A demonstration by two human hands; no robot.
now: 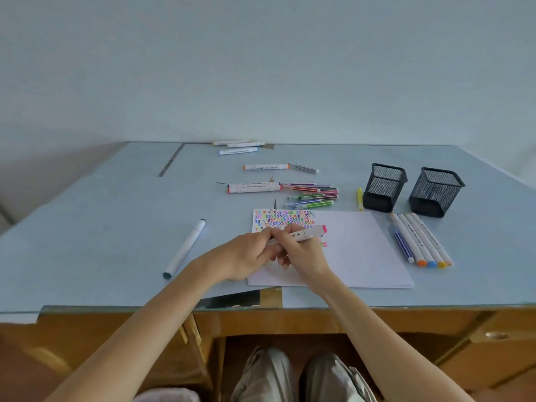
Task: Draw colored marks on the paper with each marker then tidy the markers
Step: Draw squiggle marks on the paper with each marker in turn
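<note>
Pink marker: we hold a white marker with a pink cap in both hands, just above the paper, lying almost flat with the pink end to the right.
Right hand: our right hand has its fingers curled round the middle of the pink marker.
Left hand: our left hand pinches the marker's left end with its fingertips.
Paper: the white paper lies flat on the table, under our hands. Its top left part is full of little squiggles in many colors.
Thin markers: a bunch of thin striped markers lies just behind the paper.
Big markers: two fat white markers lie left of that bunch, and more white ones lie farther back.
Row of markers: five markers lie side by side just right of the paper.
Cups: two black mesh cups stand behind that row, near the paper's far right corner.
Yellow marker: a yellow marker lies just left of the cups.
Lone marker: a white marker with dark ends lies well left of the paper.
Table: the light blue table holds it all.
</note>
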